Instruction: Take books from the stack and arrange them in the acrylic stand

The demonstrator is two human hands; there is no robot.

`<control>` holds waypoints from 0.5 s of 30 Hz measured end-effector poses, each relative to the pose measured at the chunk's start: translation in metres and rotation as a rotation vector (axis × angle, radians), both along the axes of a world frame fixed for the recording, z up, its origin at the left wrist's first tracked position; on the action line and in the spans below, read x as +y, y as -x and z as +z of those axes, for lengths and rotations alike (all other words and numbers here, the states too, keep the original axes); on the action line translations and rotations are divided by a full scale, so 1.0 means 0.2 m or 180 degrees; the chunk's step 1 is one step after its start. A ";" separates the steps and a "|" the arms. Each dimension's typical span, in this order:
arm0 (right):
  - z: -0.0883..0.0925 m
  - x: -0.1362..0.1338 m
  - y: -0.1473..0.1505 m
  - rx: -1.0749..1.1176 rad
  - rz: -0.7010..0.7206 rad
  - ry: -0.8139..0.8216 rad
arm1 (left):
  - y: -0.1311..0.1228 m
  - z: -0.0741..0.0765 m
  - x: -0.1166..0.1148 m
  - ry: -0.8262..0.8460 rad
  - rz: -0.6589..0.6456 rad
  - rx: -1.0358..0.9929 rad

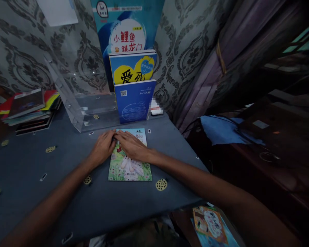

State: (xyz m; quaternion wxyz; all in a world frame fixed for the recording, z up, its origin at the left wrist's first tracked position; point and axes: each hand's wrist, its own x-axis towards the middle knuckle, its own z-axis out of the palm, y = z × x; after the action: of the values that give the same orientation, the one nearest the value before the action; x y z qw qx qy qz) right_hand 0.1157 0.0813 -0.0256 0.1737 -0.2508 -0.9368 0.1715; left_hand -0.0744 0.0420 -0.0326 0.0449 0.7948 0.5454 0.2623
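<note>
A thin picture book (130,168) with a flower meadow on its cover lies closed and flat on the desk. At its upper left edge is my left hand (103,147), its fingers bent together against the book and the fingertips partly hidden. My right hand (132,145) rests across the upper part of the cover, fingers stretched out toward the left and touching my left hand. Just beyond, a blue book (135,103) stands upright in front of a blue-and-yellow book (132,65). Behind them rises a taller teal book (128,20).
The standing books are at the right of a clear acrylic rack (72,109). A pile of books and folders (32,109) sits on the desk (67,202) at left. Another colourful book (211,226) lies below the front edge. A purple curtain (208,72) hangs at right.
</note>
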 end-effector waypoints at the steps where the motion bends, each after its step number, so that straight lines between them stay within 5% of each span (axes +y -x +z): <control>1: -0.01 0.01 0.00 -0.0031 0.0011 0.0012 | 0.00 0.00 0.00 0.0003 -0.0027 -0.0011; 10: -0.04 0.12 -0.31 0.0207 -0.0593 0.0169 | -0.02 0.02 -0.01 0.0114 0.0061 0.0151; 15: -0.03 0.16 -0.45 0.0771 -0.0652 0.0664 | -0.03 0.05 0.00 0.0131 0.0115 0.0626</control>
State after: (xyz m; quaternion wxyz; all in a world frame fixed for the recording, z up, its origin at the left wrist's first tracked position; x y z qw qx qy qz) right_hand 0.2051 0.1143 -0.0314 0.2748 -0.3391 -0.8557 0.2780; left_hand -0.0676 0.0413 -0.0226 0.0028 0.8057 0.5667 0.1725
